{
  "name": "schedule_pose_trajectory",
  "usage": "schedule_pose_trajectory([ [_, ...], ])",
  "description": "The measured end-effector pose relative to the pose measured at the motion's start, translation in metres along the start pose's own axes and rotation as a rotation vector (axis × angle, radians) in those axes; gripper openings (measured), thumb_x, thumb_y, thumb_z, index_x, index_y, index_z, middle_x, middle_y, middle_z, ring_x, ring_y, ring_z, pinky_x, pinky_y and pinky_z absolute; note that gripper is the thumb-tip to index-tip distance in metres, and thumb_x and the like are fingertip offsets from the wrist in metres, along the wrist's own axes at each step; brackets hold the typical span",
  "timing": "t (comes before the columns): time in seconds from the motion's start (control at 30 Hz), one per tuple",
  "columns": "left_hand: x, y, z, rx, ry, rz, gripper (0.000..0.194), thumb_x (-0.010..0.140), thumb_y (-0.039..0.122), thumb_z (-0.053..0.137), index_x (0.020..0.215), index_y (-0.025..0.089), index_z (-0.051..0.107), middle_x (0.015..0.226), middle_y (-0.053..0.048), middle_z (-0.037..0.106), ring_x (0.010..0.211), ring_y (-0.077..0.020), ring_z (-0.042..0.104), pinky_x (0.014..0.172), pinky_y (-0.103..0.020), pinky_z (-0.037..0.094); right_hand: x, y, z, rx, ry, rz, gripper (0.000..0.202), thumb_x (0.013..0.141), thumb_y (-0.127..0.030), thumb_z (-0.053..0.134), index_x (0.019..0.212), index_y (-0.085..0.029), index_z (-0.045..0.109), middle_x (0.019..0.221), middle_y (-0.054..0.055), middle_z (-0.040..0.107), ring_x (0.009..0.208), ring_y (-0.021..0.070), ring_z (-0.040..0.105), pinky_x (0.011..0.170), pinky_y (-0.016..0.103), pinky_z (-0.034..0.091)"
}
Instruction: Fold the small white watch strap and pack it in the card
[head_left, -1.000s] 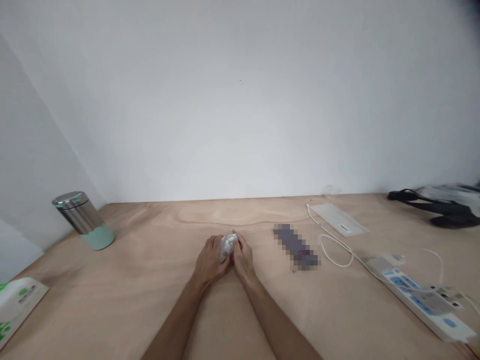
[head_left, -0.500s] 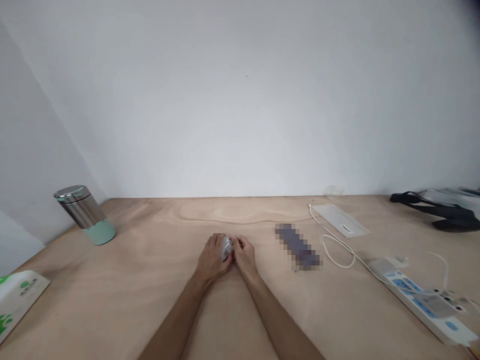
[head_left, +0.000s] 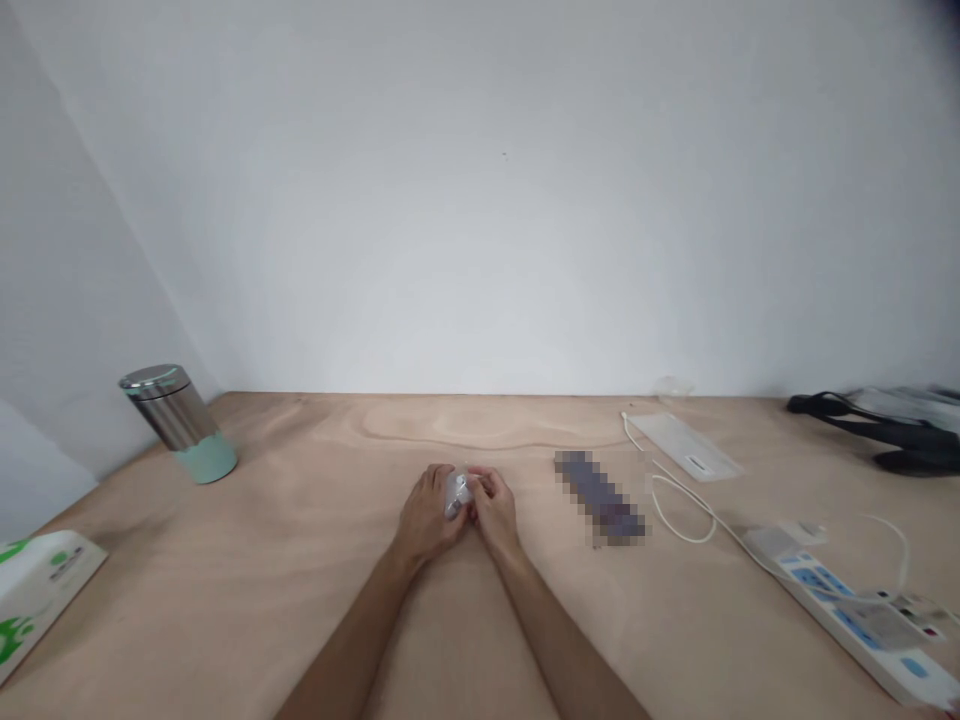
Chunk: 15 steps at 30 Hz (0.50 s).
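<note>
Plywood, pale and bare, carries everything in view, and near its middle both hands meet over one small whitish object (head_left: 457, 492) — too small and too covered to name with any confidence. The left hand (head_left: 429, 515) cups it from its side with fingers curled around it, while the right hand (head_left: 493, 512) pinches at it from the other side, fingers (head_left: 480, 480) bent close; both grips are narrow and closed on the object, which sits just above or on the surface (head_left: 300, 560), I cannot tell which. The likeliest trouble, as I judge it, is a slip: a thing this small, worked between two sets of fingertips, could pop free and skid across the smooth wood, perhaps toward the pixelated dark block (head_left: 600, 496) lying near on the right. Beyond that block a white cable (head_left: 679, 500) loops across the surface from a flat white pad (head_left: 686, 446) toward a power strip (head_left: 855, 615) — a sweeping forearm could snag the loop and drag what it joins. A metal canister with a mint-green base (head_left: 180, 425) stands well apart on the left, tilted by the lens, and a white-and-green packet (head_left: 37, 590) lies at the near left edge; neither seems at risk. Black straps (head_left: 870, 432) rest far right. Too hard a squeeze might also crack or deform the object, though its material cannot be read.
</note>
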<state>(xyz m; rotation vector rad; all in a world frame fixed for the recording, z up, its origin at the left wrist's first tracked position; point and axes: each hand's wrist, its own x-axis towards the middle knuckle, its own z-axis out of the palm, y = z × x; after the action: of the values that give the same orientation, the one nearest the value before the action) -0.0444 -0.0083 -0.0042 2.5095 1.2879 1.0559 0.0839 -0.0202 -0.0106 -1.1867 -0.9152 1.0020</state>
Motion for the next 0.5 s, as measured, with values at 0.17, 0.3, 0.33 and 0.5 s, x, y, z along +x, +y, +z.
schedule_pose_trajectory([
  [0.17,-0.0006,-0.0015,0.0013,-0.026,0.005,-0.005,0.034,0.081,0.028,0.055,0.111,0.017,0.045,0.109,-0.011,0.054,0.103,-0.0228,0.054,0.091,-0.039,0.049,0.0024,0.0013,-0.0009,0.04,0.067,-0.014,0.037,0.073,-0.045,0.06,0.095,-0.016,0.059,0.077,0.003,0.066,0.056,0.0124,0.054,0.044,0.021,0.038],
  [0.3,-0.0002,0.0021,-0.0029,-0.027,-0.016,-0.023,0.032,0.08,0.027,0.055,0.108,0.017,0.045,0.107,-0.01,0.054,0.1,-0.0218,0.055,0.089,-0.038,0.05,0.007,0.0029,-0.0048,0.091,0.208,-0.033,0.039,0.075,-0.046,0.055,0.099,-0.016,0.059,0.076,0.002,0.065,0.05,0.0103,0.049,0.043,0.022,0.038],
  [0.33,-0.0001,0.0031,-0.004,-0.028,-0.024,-0.03,0.032,0.079,0.027,0.054,0.109,0.018,0.045,0.107,-0.01,0.055,0.099,-0.0217,0.056,0.088,-0.038,0.05,0.008,0.0036,-0.0058,0.11,0.216,-0.021,0.041,0.076,-0.047,0.054,0.101,-0.016,0.059,0.071,0.001,0.063,0.047,0.0097,0.046,0.042,0.022,0.036],
  [0.5,0.0003,0.0053,-0.0068,-0.035,-0.069,-0.045,0.034,0.077,0.024,0.054,0.109,0.018,0.045,0.106,-0.009,0.055,0.097,-0.022,0.057,0.086,-0.038,0.05,0.01,0.0086,-0.0074,0.106,0.122,0.045,0.029,0.07,-0.039,0.053,0.085,-0.017,0.063,0.052,-0.004,0.05,0.042,0.0105,0.042,0.039,0.022,0.032],
])
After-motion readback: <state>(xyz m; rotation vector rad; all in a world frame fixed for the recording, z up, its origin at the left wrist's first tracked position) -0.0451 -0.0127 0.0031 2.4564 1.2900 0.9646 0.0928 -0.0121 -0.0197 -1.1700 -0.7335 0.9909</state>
